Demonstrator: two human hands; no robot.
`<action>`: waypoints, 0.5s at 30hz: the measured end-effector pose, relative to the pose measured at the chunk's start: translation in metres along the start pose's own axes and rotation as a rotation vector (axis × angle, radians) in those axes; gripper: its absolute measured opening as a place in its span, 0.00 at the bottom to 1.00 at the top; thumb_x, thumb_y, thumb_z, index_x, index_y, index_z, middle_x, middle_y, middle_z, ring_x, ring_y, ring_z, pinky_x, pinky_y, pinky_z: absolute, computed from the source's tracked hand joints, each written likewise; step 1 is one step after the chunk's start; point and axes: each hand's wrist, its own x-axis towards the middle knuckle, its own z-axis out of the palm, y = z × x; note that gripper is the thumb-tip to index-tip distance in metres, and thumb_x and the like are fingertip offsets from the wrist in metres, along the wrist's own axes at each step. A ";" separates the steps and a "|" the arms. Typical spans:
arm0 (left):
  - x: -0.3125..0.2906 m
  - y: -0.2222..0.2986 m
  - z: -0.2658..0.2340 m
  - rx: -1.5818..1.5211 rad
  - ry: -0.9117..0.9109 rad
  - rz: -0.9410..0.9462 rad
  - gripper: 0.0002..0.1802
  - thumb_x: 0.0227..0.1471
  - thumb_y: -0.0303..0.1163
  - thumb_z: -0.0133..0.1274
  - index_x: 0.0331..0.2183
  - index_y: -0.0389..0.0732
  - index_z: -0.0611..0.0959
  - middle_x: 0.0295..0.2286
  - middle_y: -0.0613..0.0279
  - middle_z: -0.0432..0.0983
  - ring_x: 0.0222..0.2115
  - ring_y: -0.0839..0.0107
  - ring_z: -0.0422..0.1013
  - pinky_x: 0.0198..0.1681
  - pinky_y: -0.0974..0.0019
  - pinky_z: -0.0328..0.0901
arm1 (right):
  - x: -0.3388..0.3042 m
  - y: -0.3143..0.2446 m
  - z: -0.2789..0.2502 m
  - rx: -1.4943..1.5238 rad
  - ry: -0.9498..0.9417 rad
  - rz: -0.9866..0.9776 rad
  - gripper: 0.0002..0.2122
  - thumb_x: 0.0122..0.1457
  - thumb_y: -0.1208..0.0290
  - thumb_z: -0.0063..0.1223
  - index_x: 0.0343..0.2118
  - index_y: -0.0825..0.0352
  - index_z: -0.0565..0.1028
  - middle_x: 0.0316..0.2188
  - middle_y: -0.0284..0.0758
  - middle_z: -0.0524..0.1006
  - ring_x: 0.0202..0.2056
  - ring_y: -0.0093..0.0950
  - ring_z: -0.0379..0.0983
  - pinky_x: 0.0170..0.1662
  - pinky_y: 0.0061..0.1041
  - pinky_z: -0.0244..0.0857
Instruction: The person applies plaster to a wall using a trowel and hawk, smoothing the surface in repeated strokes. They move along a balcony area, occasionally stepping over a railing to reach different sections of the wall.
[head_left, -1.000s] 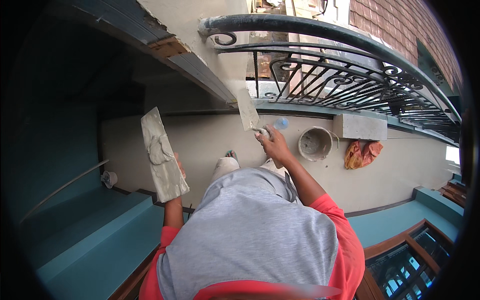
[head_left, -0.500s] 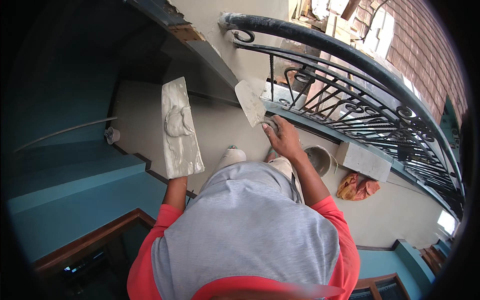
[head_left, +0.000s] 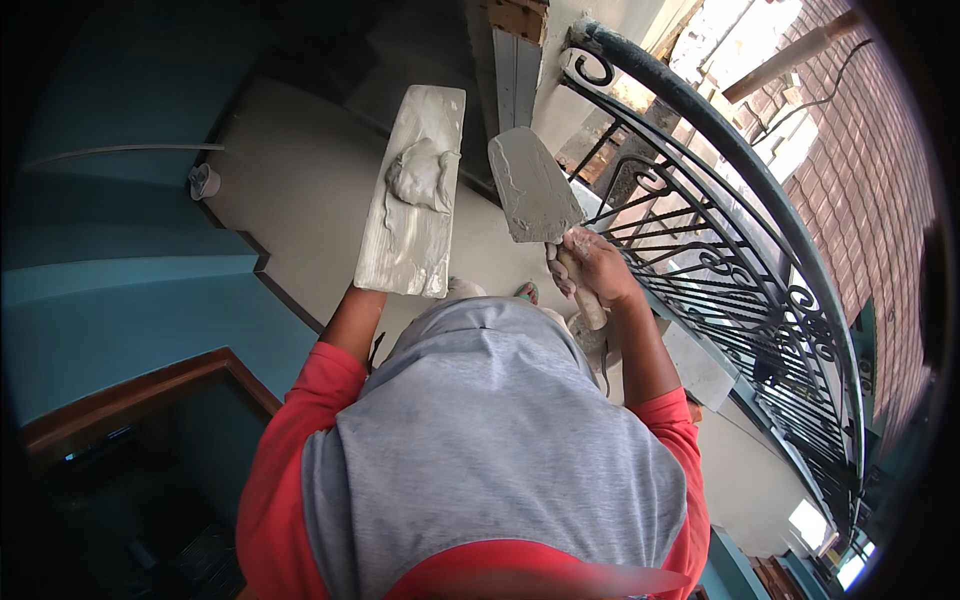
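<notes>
A long rectangular hawk (head_left: 405, 245) is held up in front of me on the left, smeared with pale plaster. A thick lump of plaster (head_left: 418, 175) sits on its upper half. My left forearm (head_left: 355, 318) runs up beneath its near end; the hand itself is hidden under the hawk, bearing it. To the right, my right hand (head_left: 603, 268) is wrapped round the pale handle of a trowel (head_left: 533, 188). A layer of grey plaster covers the trowel's broad blade, which points up and away from me. The blade and the hawk are apart, with a narrow gap between them.
A curved black iron railing (head_left: 740, 150) runs along my right, a tiled roof beyond it. Below it lies a pale block (head_left: 697, 368). A bucket, partly hidden, stands near my right forearm. A teal ledge (head_left: 130, 300) and a small white container (head_left: 203, 181) are at the left.
The hawk has moved up and right in view. My right hand has turned the trowel, whose blade now shows a plaster-covered face. The view has swung, shifting the railing.
</notes>
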 end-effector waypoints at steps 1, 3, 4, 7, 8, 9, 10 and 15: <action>-0.003 0.005 -0.002 -0.010 0.004 -0.003 0.15 0.67 0.42 0.53 0.46 0.40 0.76 0.30 0.64 0.67 0.19 0.73 0.62 0.19 0.70 0.63 | 0.015 -0.009 0.009 0.022 -0.066 0.014 0.19 0.78 0.56 0.38 0.37 0.69 0.71 0.22 0.32 0.69 0.18 0.23 0.66 0.23 0.24 0.64; -0.003 0.008 -0.007 -0.024 0.020 -0.006 0.15 0.67 0.42 0.53 0.46 0.41 0.76 0.30 0.64 0.68 0.20 0.73 0.63 0.19 0.70 0.63 | 0.031 -0.014 0.005 0.059 -0.114 0.097 0.20 0.78 0.54 0.37 0.37 0.68 0.70 0.21 0.31 0.68 0.17 0.22 0.64 0.21 0.24 0.63; -0.002 0.009 -0.009 -0.033 0.024 -0.007 0.15 0.67 0.42 0.53 0.46 0.41 0.76 0.30 0.64 0.68 0.20 0.73 0.63 0.19 0.70 0.64 | 0.041 -0.017 0.004 0.087 -0.154 0.131 0.21 0.78 0.53 0.37 0.36 0.67 0.70 0.21 0.31 0.68 0.16 0.22 0.63 0.20 0.24 0.62; -0.001 0.010 -0.014 -0.050 0.040 -0.009 0.15 0.67 0.42 0.53 0.46 0.41 0.77 0.30 0.64 0.68 0.20 0.73 0.64 0.20 0.70 0.64 | 0.065 -0.016 0.003 0.135 -0.198 0.204 0.22 0.77 0.51 0.37 0.37 0.67 0.70 0.21 0.30 0.68 0.15 0.21 0.61 0.18 0.23 0.60; 0.000 0.012 -0.016 -0.059 0.046 -0.012 0.15 0.67 0.42 0.53 0.46 0.41 0.77 0.30 0.64 0.69 0.20 0.72 0.64 0.20 0.69 0.65 | 0.073 -0.017 0.005 0.142 -0.226 0.218 0.22 0.77 0.50 0.38 0.37 0.67 0.70 0.21 0.30 0.68 0.15 0.21 0.61 0.18 0.23 0.60; 0.001 0.010 -0.018 -0.064 0.049 -0.014 0.16 0.67 0.42 0.53 0.46 0.41 0.77 0.30 0.64 0.69 0.20 0.72 0.64 0.20 0.69 0.65 | 0.076 -0.014 0.003 0.107 -0.267 0.211 0.24 0.77 0.48 0.35 0.34 0.66 0.71 0.21 0.29 0.68 0.15 0.20 0.62 0.17 0.22 0.62; 0.001 0.010 -0.019 -0.067 0.054 -0.014 0.16 0.67 0.42 0.53 0.46 0.41 0.77 0.31 0.64 0.69 0.20 0.72 0.64 0.20 0.69 0.65 | 0.079 -0.012 0.002 0.133 -0.266 0.254 0.24 0.77 0.48 0.35 0.35 0.66 0.71 0.21 0.29 0.68 0.15 0.20 0.62 0.17 0.22 0.61; 0.001 0.008 -0.026 -0.081 0.078 -0.012 0.16 0.67 0.43 0.53 0.46 0.41 0.77 0.31 0.63 0.70 0.20 0.72 0.65 0.21 0.69 0.66 | 0.086 0.009 -0.001 0.255 -0.389 0.322 0.22 0.75 0.48 0.40 0.39 0.66 0.72 0.22 0.29 0.67 0.15 0.21 0.61 0.17 0.23 0.59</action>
